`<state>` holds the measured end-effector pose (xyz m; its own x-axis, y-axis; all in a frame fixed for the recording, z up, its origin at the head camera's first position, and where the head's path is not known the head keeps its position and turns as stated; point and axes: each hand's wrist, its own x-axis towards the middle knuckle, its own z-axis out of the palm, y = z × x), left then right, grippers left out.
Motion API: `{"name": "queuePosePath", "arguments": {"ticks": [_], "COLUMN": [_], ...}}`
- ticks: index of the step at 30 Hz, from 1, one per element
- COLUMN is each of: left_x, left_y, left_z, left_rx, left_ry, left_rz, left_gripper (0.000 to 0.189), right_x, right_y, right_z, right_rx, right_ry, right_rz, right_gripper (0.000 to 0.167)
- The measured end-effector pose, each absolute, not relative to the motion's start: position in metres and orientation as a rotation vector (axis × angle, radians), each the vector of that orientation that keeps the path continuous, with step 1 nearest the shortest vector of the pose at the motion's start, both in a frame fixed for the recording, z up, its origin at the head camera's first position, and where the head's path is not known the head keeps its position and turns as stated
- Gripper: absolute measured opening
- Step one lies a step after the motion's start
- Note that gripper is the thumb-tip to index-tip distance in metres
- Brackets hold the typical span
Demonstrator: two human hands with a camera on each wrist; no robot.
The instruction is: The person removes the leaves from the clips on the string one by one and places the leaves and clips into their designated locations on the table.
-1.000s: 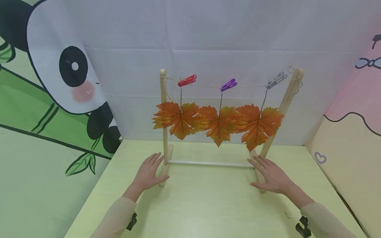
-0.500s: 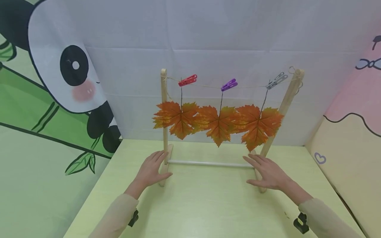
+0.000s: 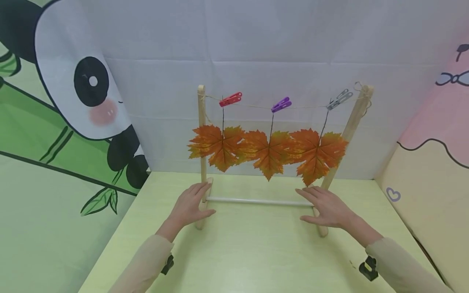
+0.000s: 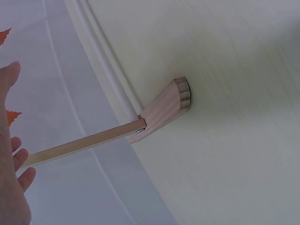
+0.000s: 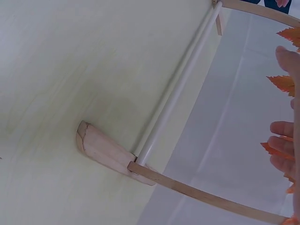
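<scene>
A small wooden stand, with a left post (image 3: 202,110), a right post (image 3: 351,122) and a white rod (image 3: 256,200) low between them, stands on the table. Along its string, a red clothespin (image 3: 231,99), a purple clothespin (image 3: 281,104) and a grey clothespin (image 3: 339,99) each hold an orange maple leaf (image 3: 269,152) by its stem. My left hand (image 3: 187,205) is open at the left post, overlapping its lower part in the head view. On the other side my right hand (image 3: 326,207) hovers open before the right post's wooden foot (image 5: 108,152). Both hands hold nothing.
The pale yellow table (image 3: 253,252) runs back to a whitish cloth backdrop (image 3: 271,36). A panda-print panel (image 3: 62,114) flanks the left side, a pink and cream panel (image 3: 436,179) the right. Small dark marks (image 3: 352,264) lie on the tabletop near the right forearm.
Both hands have drifted a little inward and forward, toward each other, fingers still extended. The stand, clothespins and leaves keep their places.
</scene>
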<state>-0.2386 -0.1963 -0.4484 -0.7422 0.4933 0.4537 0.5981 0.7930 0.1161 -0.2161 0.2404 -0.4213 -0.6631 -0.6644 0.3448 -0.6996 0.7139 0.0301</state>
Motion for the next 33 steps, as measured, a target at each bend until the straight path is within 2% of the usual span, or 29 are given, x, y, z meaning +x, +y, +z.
{"name": "queuePosePath", "arguments": {"ticks": [33], "left_x": [-0.250], "left_y": [-0.168], "left_z": [-0.395], "left_rx": [-0.846], "left_ry": [-2.456], "left_rz": [-0.322], "left_gripper": [0.080], "right_x": [-0.227], "right_y": [0.219], "right_z": [-0.381], "right_rx": [1.122], "right_ry": [-2.604], "right_rz": [0.148], "right_gripper": [0.076]}}
